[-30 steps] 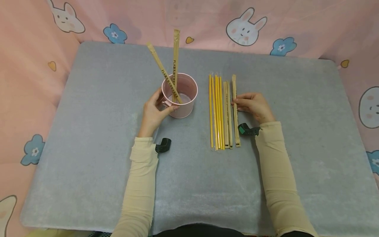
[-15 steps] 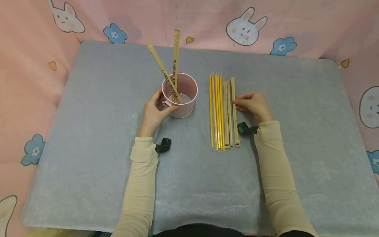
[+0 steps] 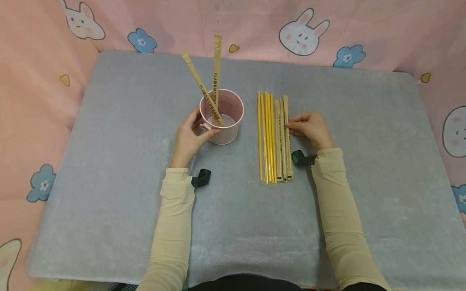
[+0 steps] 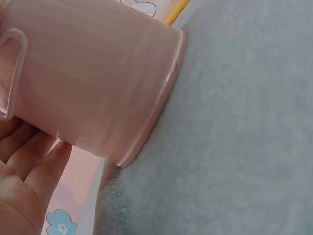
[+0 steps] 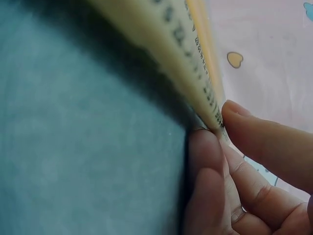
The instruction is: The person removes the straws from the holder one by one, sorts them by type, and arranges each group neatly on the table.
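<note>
My left hand grips a small pink metal bucket from its near left side, thumb in front and fingers partly hidden behind it. Two paper-wrapped straws lean inside, their tops sticking out above the rim. To the right, my right hand pinches the rightmost paper-wrapped straw between thumb and fingers; the right wrist view shows this straw close up. It lies alongside two more paper-wrapped straws. In the left wrist view the bucket's base is at the tabletop.
Several yellow straws in clear wrappers lie in a row left of the paper-wrapped ones. All rest on a grey cloth-covered table. A pink curtain with rabbits and flowers hangs behind the table.
My right hand has shifted slightly left, bringing the pinched straw up against the other paper-wrapped ones. The left hand and the bucket have stayed in place.
</note>
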Demonstrator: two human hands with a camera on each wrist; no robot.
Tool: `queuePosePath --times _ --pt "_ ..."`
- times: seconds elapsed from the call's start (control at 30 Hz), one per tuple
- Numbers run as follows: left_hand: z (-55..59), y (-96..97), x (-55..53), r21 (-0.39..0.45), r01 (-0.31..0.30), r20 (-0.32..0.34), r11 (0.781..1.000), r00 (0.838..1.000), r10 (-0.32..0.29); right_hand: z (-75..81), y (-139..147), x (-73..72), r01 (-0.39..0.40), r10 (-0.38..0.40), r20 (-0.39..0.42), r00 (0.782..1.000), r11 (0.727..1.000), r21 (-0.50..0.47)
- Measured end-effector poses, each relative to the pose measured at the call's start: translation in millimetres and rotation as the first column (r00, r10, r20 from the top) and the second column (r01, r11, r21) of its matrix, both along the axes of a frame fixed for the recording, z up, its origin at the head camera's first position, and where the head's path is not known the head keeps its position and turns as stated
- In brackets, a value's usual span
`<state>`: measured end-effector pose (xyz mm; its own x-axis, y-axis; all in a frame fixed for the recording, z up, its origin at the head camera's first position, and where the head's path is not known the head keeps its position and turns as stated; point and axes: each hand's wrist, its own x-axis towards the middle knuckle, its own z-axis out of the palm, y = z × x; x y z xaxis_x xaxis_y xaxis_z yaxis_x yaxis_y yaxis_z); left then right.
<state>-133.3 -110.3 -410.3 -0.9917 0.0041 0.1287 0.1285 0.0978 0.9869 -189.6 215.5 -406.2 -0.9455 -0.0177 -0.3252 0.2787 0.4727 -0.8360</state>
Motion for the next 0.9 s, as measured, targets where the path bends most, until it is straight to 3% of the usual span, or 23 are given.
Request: queuePosePath --times 0.57,0.9 --pt "-0.5 1.0 -0.9 -0.012 -0.008 -0.031 1.000 0.999 0.007 1.5 3.3 3.4 0.000 0.000 -0.006 1.000 1.000 -0.001" --pt "0.1 0.7 -0.8 0.013 0.001 -0.008 1.000 1.000 -0.001 3.9 6.8 7.1 -0.015 0.015 -0.008 1.000 1.000 -0.004"
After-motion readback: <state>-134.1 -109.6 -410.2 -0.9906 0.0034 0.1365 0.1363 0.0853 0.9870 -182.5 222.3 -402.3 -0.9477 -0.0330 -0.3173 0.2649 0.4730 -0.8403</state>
